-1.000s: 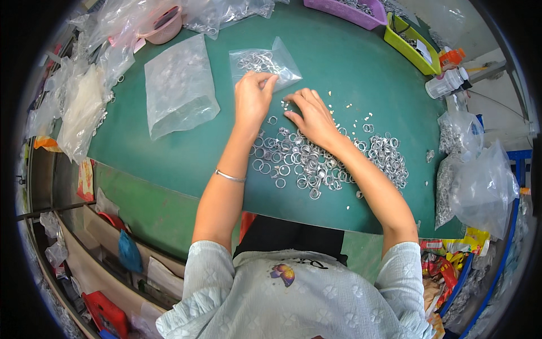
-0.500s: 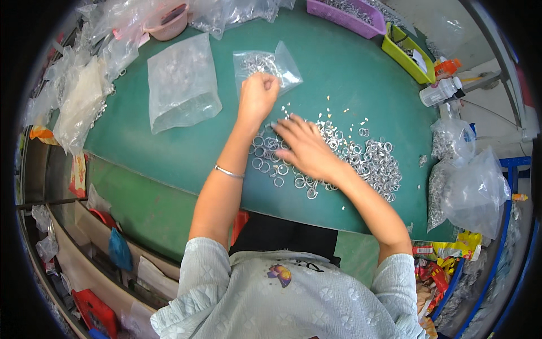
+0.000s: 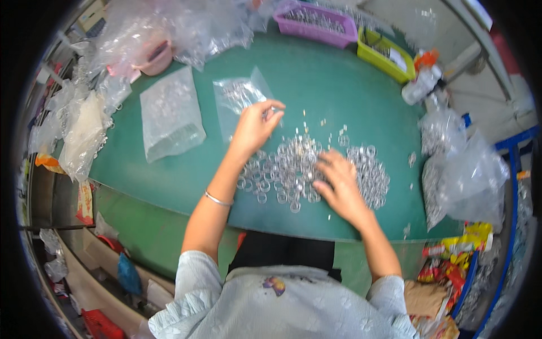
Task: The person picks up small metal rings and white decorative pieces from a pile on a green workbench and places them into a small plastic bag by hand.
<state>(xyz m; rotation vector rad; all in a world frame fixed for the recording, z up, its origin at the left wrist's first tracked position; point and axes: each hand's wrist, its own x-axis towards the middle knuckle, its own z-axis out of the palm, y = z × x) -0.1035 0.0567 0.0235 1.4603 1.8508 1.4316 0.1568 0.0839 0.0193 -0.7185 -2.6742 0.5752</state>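
Many silver metal rings (image 3: 288,169) lie in a loose, spread pile on the green table (image 3: 226,53). My right hand (image 3: 341,183) rests on the right part of the pile, fingers spread, its fingertips among the rings. Just beyond the pile's left side, my left hand (image 3: 255,129) hovers with thumb and forefinger parted and nothing visible between them. Its other fingers are curled and partly hidden. Close behind it lies a small clear plastic bag (image 3: 230,107) with some rings inside, partly covered by that hand. A larger cloudy plastic bag (image 3: 172,116) lies flat further left.
A purple basket (image 3: 316,35) and a yellow-green basket (image 3: 385,65) of metal parts stand at the far edge. A pink bowl (image 3: 155,59) sits among plastic bags at far left. Filled clear bags (image 3: 466,175) and a bottle (image 3: 420,87) line the right side.
My left hand has come away from the small bag toward the pile, its fist loosened. My right hand has shifted right across the rings. The whole view has tilted slightly.
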